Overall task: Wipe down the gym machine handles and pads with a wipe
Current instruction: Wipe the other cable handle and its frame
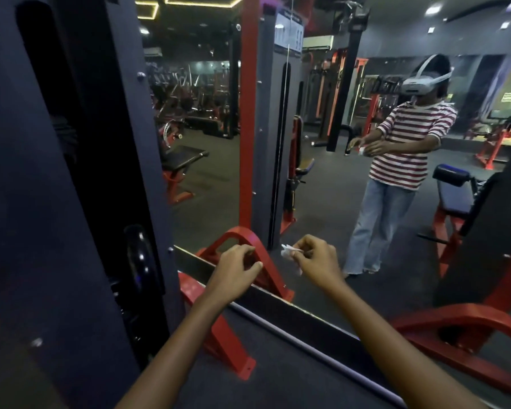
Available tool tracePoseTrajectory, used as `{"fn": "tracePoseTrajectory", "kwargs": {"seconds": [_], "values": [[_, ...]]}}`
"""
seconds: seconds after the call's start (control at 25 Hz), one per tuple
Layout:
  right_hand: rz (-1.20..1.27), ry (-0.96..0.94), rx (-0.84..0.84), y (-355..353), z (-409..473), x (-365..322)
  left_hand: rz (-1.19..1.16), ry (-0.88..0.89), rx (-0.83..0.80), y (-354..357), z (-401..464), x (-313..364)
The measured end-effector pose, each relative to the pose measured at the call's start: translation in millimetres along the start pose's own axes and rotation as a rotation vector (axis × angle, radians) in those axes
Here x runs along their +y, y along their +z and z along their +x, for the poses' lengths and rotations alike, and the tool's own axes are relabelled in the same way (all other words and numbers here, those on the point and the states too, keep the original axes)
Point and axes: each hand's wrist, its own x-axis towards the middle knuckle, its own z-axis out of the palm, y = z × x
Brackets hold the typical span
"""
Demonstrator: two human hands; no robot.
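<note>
Holding a crumpled wipe (289, 252) pinched in the right hand (314, 262), fingers (300, 251) closed on it. Left hand (236, 268) just beside, loosely curled, empty. No handle or pad within reach; nearest pad (450, 177) far right, so right hand nearer.

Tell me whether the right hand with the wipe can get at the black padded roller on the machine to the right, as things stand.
Probably not without stepping over. The right hand pinches the wipe out in front of the mirror, while the black roller pad sits off to the right, beyond it. Nothing visibly blocks the way.
</note>
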Motion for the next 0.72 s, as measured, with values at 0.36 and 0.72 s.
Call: {"fn": "tracePoseTrajectory", "kwargs": {"seconds": [0.36,0.72], "values": [[0.075,-0.104,-0.208,60.8,154.1,23.5,-0.061,-0.173,0.150,36.0,118.7,-55.3],[0.751,-0.097,-0.576,191.7,223.2,-48.7,0.110,-0.326,0.341,3.8,137.7,-105.9]]}}
